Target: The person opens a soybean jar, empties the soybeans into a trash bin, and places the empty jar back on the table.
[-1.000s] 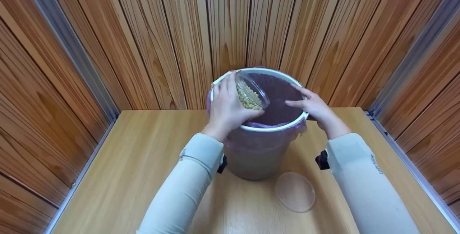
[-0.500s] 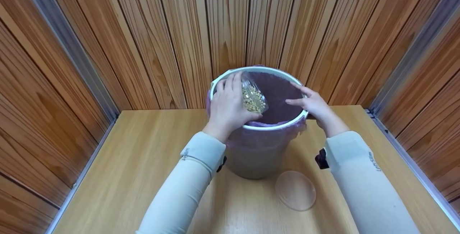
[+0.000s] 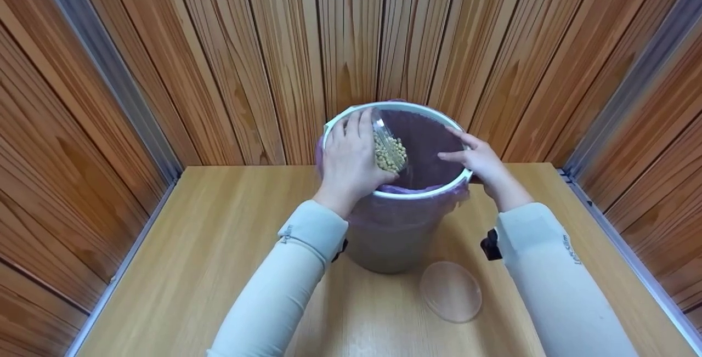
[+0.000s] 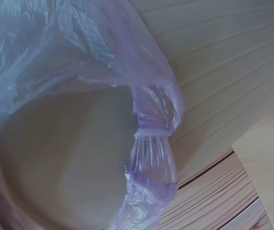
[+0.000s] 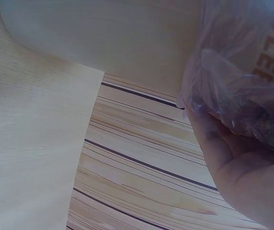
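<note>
The left hand [image 3: 350, 162] is reaching into the mouth of the bin [image 3: 386, 250], its fingers curving round a clear container [image 3: 379, 125] and tilting it sideways. Greenish beans [image 3: 390, 155] are gathering at its lower edge. The right hand [image 3: 483, 164] is gripping the bin's right rim through the purple bag [image 3: 403, 211], two fingers pointing inward. Compared with a second ago, the container is leaning further over, while the right hand is keeping its place.

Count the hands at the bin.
2: the left hand holds the tilted clear container at the mouth of the bin; the right hand grips its rim on the right.
</note>
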{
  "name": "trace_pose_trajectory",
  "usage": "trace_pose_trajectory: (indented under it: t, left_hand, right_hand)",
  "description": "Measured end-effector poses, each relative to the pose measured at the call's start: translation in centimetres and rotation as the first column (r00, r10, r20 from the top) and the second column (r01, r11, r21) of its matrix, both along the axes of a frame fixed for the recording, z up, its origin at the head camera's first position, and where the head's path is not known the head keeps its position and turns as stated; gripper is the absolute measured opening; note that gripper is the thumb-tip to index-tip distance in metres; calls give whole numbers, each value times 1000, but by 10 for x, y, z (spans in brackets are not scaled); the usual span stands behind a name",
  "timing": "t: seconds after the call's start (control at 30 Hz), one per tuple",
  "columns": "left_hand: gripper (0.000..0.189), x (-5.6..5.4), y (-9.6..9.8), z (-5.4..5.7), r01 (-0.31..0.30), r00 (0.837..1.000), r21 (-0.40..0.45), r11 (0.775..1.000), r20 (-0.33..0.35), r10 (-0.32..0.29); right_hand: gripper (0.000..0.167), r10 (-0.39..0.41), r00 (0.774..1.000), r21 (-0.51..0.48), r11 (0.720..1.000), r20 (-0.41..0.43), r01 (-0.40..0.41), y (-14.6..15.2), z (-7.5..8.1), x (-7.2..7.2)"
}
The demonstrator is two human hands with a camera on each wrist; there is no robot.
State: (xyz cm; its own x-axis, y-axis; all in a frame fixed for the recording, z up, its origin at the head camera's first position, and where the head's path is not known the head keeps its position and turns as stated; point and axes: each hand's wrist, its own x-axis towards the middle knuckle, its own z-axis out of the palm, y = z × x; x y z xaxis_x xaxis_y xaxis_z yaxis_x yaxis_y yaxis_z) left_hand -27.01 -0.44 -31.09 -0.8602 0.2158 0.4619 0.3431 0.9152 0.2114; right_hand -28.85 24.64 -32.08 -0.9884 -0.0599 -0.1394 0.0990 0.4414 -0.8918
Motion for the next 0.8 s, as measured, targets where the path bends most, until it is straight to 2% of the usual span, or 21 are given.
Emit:
trace_pose_trajectory:
  t: [0.23,0.8]
  left_hand:
    - [119,0,0,-2,-19,997,-39,999,-73,16]
    - [121,1,-3,-2,-38,994,-56,998,-103,32]
  right_hand:
    - [73,-9,1000,-24,1000,0,9,-2,1,0]
    - [73,-9,1000,-53,999,3,9,-5,1,1]
